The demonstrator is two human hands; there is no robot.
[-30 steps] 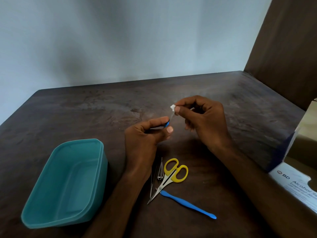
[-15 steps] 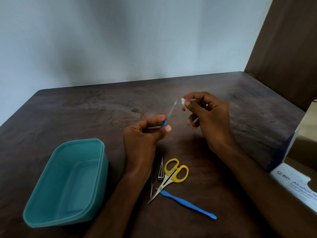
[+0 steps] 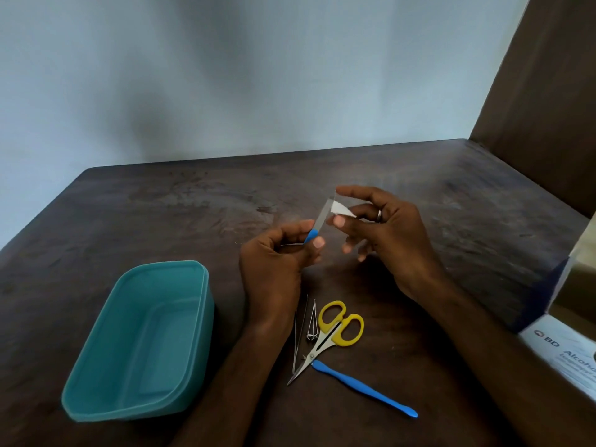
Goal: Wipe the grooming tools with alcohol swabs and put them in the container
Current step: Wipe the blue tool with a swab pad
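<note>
My left hand (image 3: 277, 262) pinches the blue handle of a nail file (image 3: 321, 217), whose grey blade points up and to the right. My right hand (image 3: 383, 233) holds a small white alcohol swab (image 3: 342, 209) between thumb and fingers, pressed against the blade's upper part. An empty teal container (image 3: 142, 340) stands on the table to the left. Below the hands lie yellow-handled scissors (image 3: 332, 333), thin metal tweezers (image 3: 298, 333), a small metal tool (image 3: 312, 324) and a blue plastic cuticle pusher (image 3: 364, 388).
A dark wooden table (image 3: 161, 214) carries everything. An open box of alcohol swabs (image 3: 567, 337) stands at the right edge. A brown panel (image 3: 548, 91) rises at the back right, and a pale wall runs behind the table.
My right hand drew the swab off the file's tip half a second ago and has now brought it back against the blade. The left hand kept its hold on the handle.
</note>
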